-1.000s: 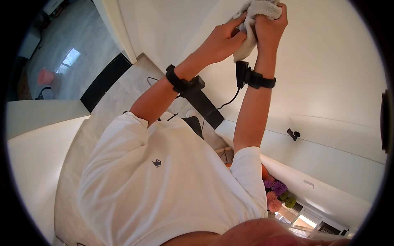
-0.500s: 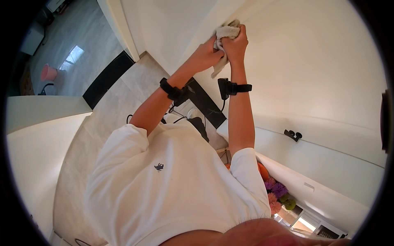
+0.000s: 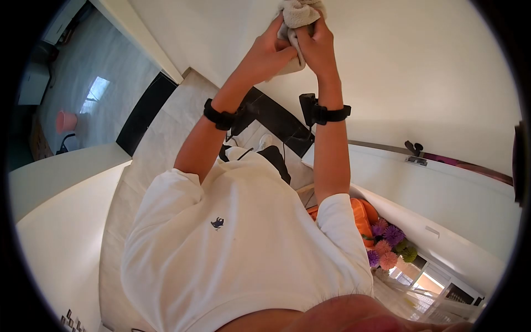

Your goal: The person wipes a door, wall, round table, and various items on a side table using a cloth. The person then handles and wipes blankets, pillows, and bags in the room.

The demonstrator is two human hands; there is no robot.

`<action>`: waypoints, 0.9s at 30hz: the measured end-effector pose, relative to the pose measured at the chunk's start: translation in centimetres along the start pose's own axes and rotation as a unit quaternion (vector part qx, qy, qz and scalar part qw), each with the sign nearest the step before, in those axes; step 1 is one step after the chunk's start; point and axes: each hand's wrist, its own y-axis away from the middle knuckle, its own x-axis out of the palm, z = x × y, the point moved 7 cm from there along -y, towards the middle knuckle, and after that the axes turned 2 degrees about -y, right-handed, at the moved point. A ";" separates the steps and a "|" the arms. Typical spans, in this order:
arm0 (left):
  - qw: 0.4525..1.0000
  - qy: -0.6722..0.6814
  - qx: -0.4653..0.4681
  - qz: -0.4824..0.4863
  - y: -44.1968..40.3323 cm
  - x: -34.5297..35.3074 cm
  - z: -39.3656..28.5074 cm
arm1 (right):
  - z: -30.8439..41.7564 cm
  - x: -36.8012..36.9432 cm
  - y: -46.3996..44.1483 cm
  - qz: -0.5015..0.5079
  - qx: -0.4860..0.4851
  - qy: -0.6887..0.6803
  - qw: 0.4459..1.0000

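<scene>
A light grey-beige cloth (image 3: 299, 14) is bunched between my two hands at the top of the view, in front of a pale, smooth panel. Fingers of my left hand (image 3: 270, 52) are closed on its left side. On the right, my right hand (image 3: 317, 47) grips the cloth, fingers bent round it. Part of the cloth hangs down between the hands. Black straps with small devices sit on both wrists.
The white panel (image 3: 404, 77) fills the upper right, with a black fitting (image 3: 415, 152) below it. Colourful flowers (image 3: 390, 238) and an orange item (image 3: 362, 218) are at lower right. A pink bucket (image 3: 66, 121) stands on the floor at far left.
Both hands and the cloth first came down and left, then rose again towards the top edge. The view has shifted, showing more of the orange item and a dark edge by the black fitting.
</scene>
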 end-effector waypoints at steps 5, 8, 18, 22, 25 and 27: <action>1.000 0.018 -0.019 0.007 0.2 0.5 1.1 | -0.7 0.7 1.0 0.076 0.063 -0.022 0.995; 1.000 -0.004 0.003 -0.016 0.2 0.8 0.7 | 0.9 0.0 0.7 0.059 -0.015 0.017 0.998; 0.987 -0.059 0.001 -0.148 -1.1 -1.4 -2.8 | 9.2 -2.1 -3.7 0.025 -0.170 0.030 0.985; 0.984 0.023 -0.021 -0.174 -1.0 -2.5 0.4 | 3.1 -1.2 -3.0 0.047 -0.116 0.059 0.990; 0.973 -0.047 -0.105 -0.198 -0.6 -2.5 2.1 | -2.0 -0.3 -2.3 0.091 -0.063 0.018 0.994; 0.969 -0.084 -0.134 -0.191 -0.7 -1.9 2.7 | -5.1 0.5 -2.0 0.129 -0.042 0.011 0.991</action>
